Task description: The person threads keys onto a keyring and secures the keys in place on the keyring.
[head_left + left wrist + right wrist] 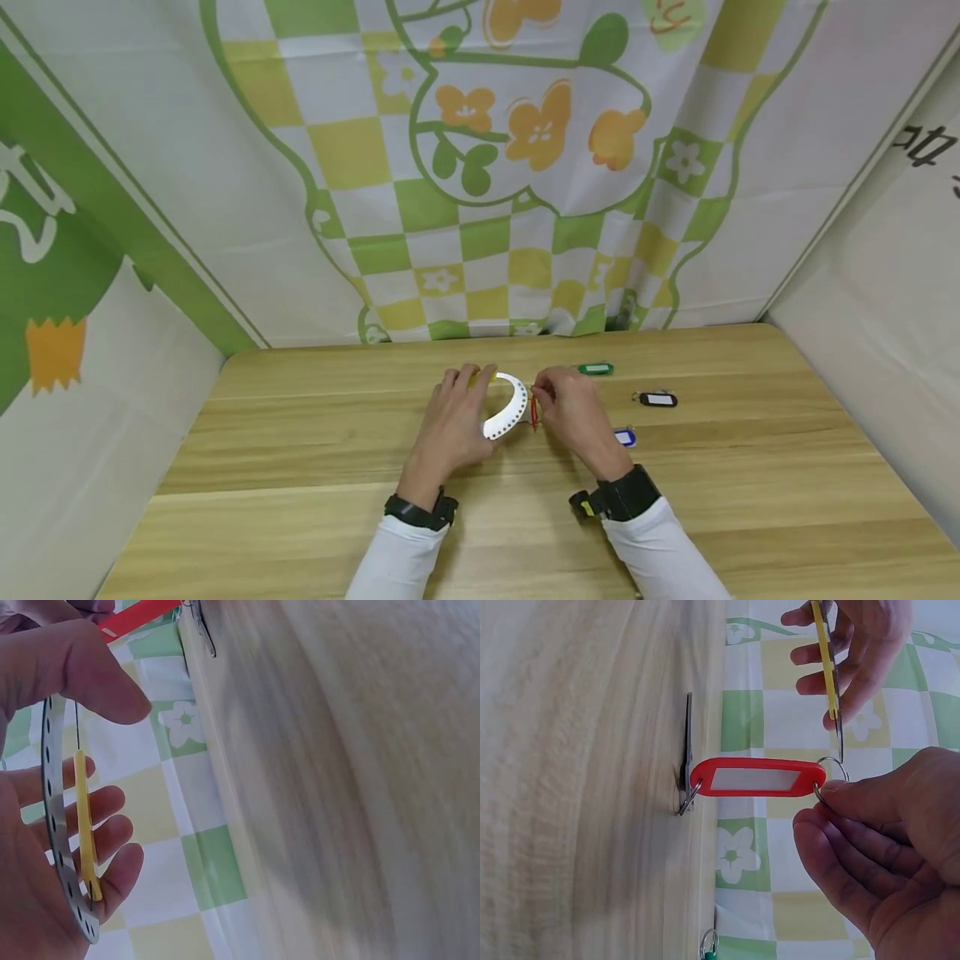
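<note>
A wooden tabletop (330, 442) meets a checked, flowered curtain (420, 200). The left hand (454, 423) grips a curved, perforated metal plate (513, 415); apart from it, the right hand (576, 410) pinches a ring (831, 758) of the red tag (754, 778) between them. The step seems to be fitting ring to plate; the next move likely calls for aligning it with a hole. A yellow tag (85, 825) lies by the left fingers, its attachment unclear. Beyond the right hand are green (596, 368) and black (658, 400) tags; the blue tag (625, 437) is partly hidden.
</note>
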{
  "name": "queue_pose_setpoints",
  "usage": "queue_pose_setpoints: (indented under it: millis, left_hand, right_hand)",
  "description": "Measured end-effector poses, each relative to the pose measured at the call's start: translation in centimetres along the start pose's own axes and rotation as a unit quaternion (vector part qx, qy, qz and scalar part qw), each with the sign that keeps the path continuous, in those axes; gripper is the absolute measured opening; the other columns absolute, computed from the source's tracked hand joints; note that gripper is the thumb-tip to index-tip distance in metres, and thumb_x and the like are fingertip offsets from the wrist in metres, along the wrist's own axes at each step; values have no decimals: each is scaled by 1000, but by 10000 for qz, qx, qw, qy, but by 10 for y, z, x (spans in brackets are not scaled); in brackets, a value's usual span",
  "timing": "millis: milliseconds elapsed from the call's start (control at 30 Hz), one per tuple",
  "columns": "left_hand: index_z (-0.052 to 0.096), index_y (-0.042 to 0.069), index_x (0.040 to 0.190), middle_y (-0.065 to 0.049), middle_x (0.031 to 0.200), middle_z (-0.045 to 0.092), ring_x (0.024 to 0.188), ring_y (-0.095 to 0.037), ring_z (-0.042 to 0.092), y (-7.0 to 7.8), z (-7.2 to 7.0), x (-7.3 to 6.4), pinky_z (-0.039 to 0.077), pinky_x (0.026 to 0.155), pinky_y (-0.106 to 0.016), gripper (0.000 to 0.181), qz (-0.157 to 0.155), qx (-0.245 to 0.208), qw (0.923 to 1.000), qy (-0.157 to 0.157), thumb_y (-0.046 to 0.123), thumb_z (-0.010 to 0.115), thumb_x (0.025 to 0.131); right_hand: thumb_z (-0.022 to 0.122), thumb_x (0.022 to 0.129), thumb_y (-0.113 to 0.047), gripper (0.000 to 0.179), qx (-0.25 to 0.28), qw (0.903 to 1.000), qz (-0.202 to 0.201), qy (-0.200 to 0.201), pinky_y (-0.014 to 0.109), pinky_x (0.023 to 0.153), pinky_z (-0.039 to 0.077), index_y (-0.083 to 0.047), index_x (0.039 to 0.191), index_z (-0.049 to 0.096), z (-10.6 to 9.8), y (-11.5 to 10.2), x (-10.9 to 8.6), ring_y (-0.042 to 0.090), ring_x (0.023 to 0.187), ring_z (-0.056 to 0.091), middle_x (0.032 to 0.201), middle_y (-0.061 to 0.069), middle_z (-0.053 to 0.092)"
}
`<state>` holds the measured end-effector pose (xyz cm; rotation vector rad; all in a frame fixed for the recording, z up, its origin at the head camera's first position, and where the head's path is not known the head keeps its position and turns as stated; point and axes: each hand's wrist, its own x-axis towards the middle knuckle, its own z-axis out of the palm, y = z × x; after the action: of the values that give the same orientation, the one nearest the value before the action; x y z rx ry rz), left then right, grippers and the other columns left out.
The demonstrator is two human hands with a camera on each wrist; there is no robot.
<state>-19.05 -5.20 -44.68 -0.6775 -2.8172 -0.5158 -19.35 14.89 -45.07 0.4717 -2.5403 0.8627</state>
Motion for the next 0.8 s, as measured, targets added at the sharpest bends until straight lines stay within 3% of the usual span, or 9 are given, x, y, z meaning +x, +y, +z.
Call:
queue_pose_setpoints:
  millis: [233, 800]
  left_hand:
    - [48, 11, 149, -15, 141, 51, 125, -36, 48, 2, -3, 2, 46, 98, -51, 106, 22, 76, 10000, -39, 24, 97, 56]
    - [47, 16, 151, -13, 144, 49, 127, -35, 47, 5, -5, 2, 45, 98, -52, 105, 161, 269, 9995, -94, 13, 97, 59]
  right_hand:
    - [76, 87, 2, 10, 232, 9993, 240, -196, 31, 62, 50, -6, 83, 71, -2, -1, 1, 13, 69, 58, 75, 0, 66]
    - [74, 90, -1, 11, 684, 9924, 816, -616, 29, 56, 48, -8, 82, 69, -5, -5, 0, 8, 60, 56, 70, -3, 63]
